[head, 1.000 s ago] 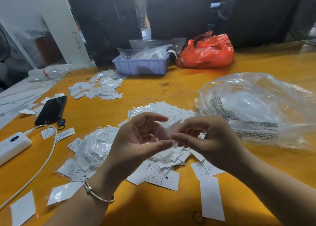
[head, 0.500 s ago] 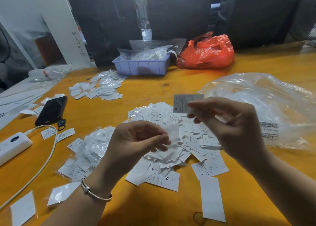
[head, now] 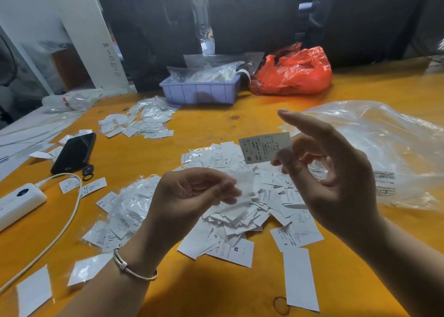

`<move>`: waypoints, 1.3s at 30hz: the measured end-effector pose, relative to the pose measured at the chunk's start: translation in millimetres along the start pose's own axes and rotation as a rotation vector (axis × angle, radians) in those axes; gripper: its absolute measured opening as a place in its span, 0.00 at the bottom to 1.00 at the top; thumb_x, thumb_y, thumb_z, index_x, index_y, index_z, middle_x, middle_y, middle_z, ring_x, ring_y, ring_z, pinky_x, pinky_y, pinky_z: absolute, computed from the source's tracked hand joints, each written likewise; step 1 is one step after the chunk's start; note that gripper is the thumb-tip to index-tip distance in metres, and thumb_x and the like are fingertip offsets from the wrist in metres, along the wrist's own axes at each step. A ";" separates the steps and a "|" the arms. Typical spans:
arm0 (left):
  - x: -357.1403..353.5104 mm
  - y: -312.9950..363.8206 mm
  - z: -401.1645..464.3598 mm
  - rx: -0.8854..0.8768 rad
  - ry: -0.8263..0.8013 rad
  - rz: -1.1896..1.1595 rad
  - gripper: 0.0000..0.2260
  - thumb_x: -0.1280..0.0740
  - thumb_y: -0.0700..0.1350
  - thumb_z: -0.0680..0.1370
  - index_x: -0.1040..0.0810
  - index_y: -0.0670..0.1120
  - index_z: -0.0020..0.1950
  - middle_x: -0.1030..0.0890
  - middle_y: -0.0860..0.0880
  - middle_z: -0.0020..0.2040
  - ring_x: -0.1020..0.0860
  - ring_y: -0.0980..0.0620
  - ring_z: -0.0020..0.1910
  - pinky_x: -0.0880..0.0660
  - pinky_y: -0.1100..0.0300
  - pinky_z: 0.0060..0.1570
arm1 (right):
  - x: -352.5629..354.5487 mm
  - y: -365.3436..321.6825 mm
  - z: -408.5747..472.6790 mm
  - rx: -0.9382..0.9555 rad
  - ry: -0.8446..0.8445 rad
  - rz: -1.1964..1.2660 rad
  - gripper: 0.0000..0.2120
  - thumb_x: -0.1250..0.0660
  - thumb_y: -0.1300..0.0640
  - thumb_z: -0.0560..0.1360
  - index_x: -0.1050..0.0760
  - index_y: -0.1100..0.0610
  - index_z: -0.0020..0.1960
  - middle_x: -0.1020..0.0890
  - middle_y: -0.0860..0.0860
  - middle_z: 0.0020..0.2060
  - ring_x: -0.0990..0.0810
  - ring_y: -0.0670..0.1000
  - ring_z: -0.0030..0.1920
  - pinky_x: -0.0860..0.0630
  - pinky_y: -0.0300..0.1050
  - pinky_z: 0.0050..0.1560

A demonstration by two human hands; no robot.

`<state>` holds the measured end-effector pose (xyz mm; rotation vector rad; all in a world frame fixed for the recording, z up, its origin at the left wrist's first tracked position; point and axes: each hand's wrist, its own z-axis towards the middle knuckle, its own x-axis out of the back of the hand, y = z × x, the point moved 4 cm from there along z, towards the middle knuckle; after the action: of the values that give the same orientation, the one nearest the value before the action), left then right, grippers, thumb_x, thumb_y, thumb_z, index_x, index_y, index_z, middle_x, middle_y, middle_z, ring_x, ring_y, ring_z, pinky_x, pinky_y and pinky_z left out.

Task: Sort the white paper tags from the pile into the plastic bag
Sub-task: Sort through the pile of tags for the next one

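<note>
A pile of white paper tags point(head: 242, 211) lies in the middle of the yellow table point(head: 216, 129). My right hand point(head: 336, 180) is raised above the pile and pinches one printed tag point(head: 265, 147) marked M between thumb and fingers, index finger stretched up. My left hand point(head: 192, 196) hovers lower, over the pile's left side, pinching a small clear plastic sleeve point(head: 243, 184). A large clear plastic bag point(head: 384, 148) lies crumpled at the right, just behind my right hand.
Sleeved tags lie in a heap point(head: 127, 208) at the left and another point(head: 141, 122) further back. A black phone point(head: 74, 155), a white power bank point(head: 19, 201) with cable, a purple tray point(head: 199, 91) and a red bag point(head: 293, 71) stand around.
My hands have come apart: the right hand pulled the tag out of the sleeve and lifted it up and right. The left hand stayed low, holding the emptied sleeve.
</note>
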<state>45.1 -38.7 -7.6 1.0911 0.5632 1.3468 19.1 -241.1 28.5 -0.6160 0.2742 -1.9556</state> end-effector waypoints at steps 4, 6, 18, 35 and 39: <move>1.7 -0.2 0.9 -0.011 0.023 0.022 0.08 0.29 0.46 0.73 0.15 0.44 0.48 0.13 0.49 0.43 0.15 0.50 0.44 0.20 0.62 0.41 | -0.5 5.4 0.1 -0.024 -0.011 -0.053 0.11 0.34 0.69 0.74 0.19 0.60 0.53 0.19 0.51 0.38 0.20 0.49 0.36 0.24 0.46 0.32; 3.1 -0.7 1.8 -0.025 0.041 0.023 0.06 0.26 0.45 0.73 0.14 0.45 0.47 0.14 0.48 0.44 0.16 0.48 0.45 0.19 0.55 0.42 | -6.8 8.3 -1.3 -0.107 -0.125 0.023 0.08 0.33 0.63 0.73 0.17 0.61 0.50 0.19 0.49 0.38 0.20 0.46 0.38 0.24 0.44 0.33; -1.4 -4.4 0.5 0.015 -0.015 0.065 0.06 0.25 0.50 0.71 0.15 0.49 0.43 0.15 0.48 0.41 0.18 0.48 0.42 0.20 0.54 0.43 | -26.7 21.2 -9.4 -0.294 -0.319 0.217 0.05 0.29 0.57 0.72 0.16 0.58 0.42 0.18 0.47 0.35 0.20 0.49 0.36 0.24 0.50 0.35; 2.4 -0.9 1.9 -0.125 0.021 0.286 0.05 0.26 0.46 0.71 0.15 0.50 0.45 0.15 0.57 0.40 0.17 0.55 0.39 0.22 0.65 0.38 | 3.2 2.2 3.5 -0.115 -0.028 0.171 0.07 0.32 0.64 0.72 0.18 0.59 0.49 0.17 0.51 0.37 0.18 0.52 0.38 0.22 0.52 0.37; 2.6 0.1 1.7 -0.156 0.009 0.344 0.06 0.26 0.48 0.71 0.15 0.50 0.46 0.15 0.58 0.40 0.17 0.57 0.39 0.22 0.67 0.38 | -2.8 -3.4 1.0 -0.044 -0.084 0.098 0.15 0.32 0.63 0.73 0.24 0.55 0.59 0.18 0.47 0.37 0.19 0.51 0.37 0.22 0.50 0.36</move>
<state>47.0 -36.8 -6.2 1.0857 0.2773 1.6644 17.9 -237.0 30.0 -0.6990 0.2898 -1.8289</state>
